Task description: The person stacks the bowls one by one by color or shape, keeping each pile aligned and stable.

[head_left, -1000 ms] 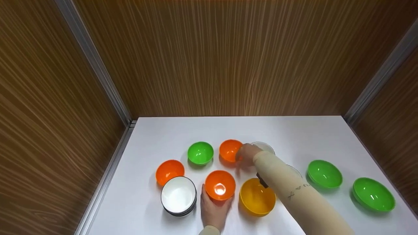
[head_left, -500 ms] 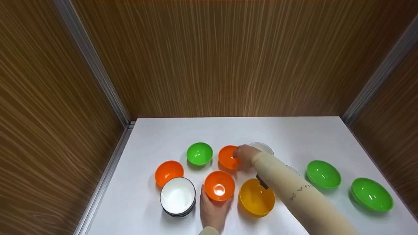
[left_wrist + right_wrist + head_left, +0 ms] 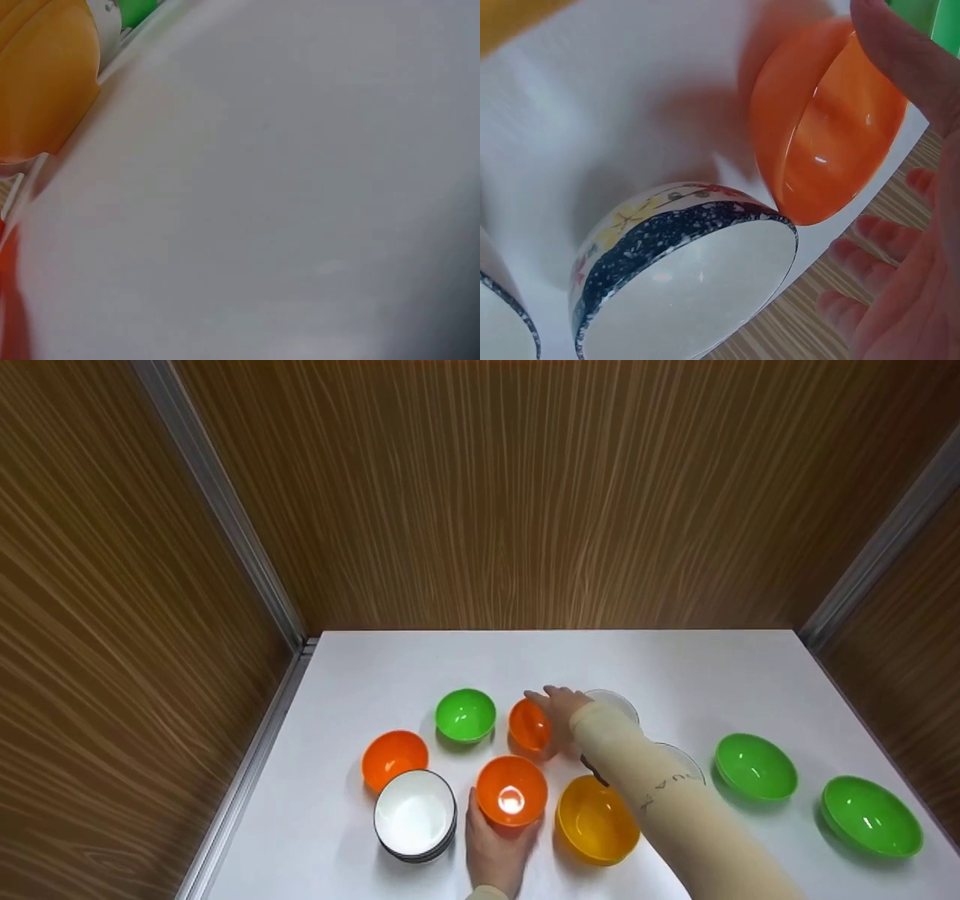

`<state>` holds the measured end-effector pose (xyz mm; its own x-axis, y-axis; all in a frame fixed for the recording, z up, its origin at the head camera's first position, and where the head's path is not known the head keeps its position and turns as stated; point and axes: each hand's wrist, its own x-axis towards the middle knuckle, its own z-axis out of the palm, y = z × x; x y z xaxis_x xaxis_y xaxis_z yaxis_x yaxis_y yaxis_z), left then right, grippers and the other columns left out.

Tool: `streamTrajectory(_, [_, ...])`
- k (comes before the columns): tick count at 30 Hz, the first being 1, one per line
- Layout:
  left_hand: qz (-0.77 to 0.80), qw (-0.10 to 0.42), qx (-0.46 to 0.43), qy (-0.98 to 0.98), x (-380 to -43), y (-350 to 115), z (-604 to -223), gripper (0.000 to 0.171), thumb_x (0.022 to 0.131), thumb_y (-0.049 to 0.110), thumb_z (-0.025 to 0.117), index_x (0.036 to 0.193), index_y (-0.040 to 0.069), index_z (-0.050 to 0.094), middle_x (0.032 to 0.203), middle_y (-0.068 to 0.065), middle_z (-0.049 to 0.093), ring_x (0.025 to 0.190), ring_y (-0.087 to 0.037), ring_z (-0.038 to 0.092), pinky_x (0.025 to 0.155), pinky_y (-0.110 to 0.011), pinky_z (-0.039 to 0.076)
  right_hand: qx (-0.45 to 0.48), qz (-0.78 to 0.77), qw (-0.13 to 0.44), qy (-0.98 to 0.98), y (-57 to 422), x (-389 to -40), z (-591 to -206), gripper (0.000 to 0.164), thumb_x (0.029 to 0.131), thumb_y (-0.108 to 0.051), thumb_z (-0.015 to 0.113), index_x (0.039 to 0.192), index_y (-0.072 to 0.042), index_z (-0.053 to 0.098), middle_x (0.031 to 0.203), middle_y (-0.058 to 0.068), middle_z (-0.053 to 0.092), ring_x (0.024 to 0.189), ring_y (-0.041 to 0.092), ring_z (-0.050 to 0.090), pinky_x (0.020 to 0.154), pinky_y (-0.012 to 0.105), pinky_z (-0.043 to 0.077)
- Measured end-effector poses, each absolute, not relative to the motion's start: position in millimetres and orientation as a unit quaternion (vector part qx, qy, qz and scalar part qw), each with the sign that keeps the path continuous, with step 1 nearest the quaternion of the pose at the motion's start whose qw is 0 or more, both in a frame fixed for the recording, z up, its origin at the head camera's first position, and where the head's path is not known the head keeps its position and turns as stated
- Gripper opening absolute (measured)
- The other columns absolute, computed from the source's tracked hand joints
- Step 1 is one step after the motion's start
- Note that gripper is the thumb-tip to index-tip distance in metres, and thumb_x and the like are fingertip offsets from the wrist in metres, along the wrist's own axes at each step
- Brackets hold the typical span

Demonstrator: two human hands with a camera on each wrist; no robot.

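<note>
In the head view my left hand (image 3: pixel 496 847) holds the near orange bowl (image 3: pixel 512 791), thumb and fingers curled around its lower sides. My right hand (image 3: pixel 556 711) hovers over the right side of another orange bowl (image 3: pixel 529 726) farther back, with fingers stretched out. The right wrist view shows the right hand's spread fingers (image 3: pixel 885 232) and thumb beside that orange bowl (image 3: pixel 832 127), not gripping it. A white bowl with a dark speckled rim and painted flowers (image 3: pixel 675 262) stands close by it. The left hand is out of the left wrist view.
Around the hands on the white table (image 3: pixel 360 675) stand a green bowl (image 3: pixel 465 715), a third orange bowl (image 3: pixel 394 760), stacked white bowls (image 3: pixel 415 814) and a yellow bowl (image 3: pixel 598 819). Two green bowls (image 3: pixel 756 766) lie right. The right forearm partly covers two white bowls (image 3: pixel 611 701).
The rear orange bowl has come slightly nearer under my right hand. That hand's fingers have since straightened and moved off its rim. My left hand keeps its hold.
</note>
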<state>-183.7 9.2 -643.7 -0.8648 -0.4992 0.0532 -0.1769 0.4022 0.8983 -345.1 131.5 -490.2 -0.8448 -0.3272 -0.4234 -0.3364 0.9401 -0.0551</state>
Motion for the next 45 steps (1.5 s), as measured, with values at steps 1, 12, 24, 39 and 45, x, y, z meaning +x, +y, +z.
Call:
streamTrajectory(1, [-0.504,0.162,0.204,-0.824,-183,9,-644,0.119,0.049,0.067,0.075,0.142,0.012,0.026,0.135,-0.008,0.041,0.121,-0.026,0.041,0.100,-0.047,0.032,-0.172,0.012,0.222,0.960,131,-342,-489,0.095,0.072,-0.034,0.076,0.144,-0.041,0.016,0.150,0.003,0.018,0.133,0.031,0.022,0.096,0.065,0.025])
streamTrajectory(12, [-0.488,0.178,0.195,-0.832,-178,13,-643,0.117,0.051,0.063,0.077,0.142,0.012,0.026,0.134,-0.008,0.042,0.120,-0.026,0.042,0.100,-0.046,0.034,-0.133,-0.032,0.243,0.960,129,-340,-493,0.098,0.060,-0.049,0.080,0.141,-0.042,0.026,0.149,0.001,0.023,0.130,0.034,0.026,0.090,0.070,0.026])
streamTrajectory(24, [-0.494,0.164,0.200,-0.830,-177,15,-642,0.118,0.050,0.062,0.078,0.143,0.012,0.025,0.135,-0.008,0.041,0.121,-0.026,0.041,0.100,-0.046,0.033,-0.109,-0.049,0.249,0.961,131,-344,-506,0.094,0.062,-0.048,0.079,0.141,-0.042,0.028,0.149,0.004,0.021,0.131,0.034,0.024,0.093,0.068,0.023])
streamTrajectory(39, [-0.499,0.157,0.173,-0.834,-184,15,-650,0.120,0.052,0.068,0.073,0.144,0.009,0.022,0.140,-0.011,0.037,0.124,-0.027,0.039,0.101,-0.046,0.032,-0.175,-0.105,0.160,0.966,150,-347,-501,0.102,0.059,-0.054,0.078,0.143,-0.036,0.023,0.138,0.013,0.035,0.118,0.032,0.041,0.090,0.054,0.042])
streamTrajectory(45, [-0.495,0.169,0.176,-0.834,-187,9,-652,0.119,0.053,0.068,0.073,0.143,0.009,0.024,0.139,-0.011,0.038,0.124,-0.026,0.039,0.101,-0.045,0.033,-0.215,-0.132,0.130,0.959,147,-331,-489,0.107,0.055,-0.065,0.074,0.144,-0.038,0.021,0.139,0.010,0.034,0.118,0.029,0.042,0.092,0.049,0.042])
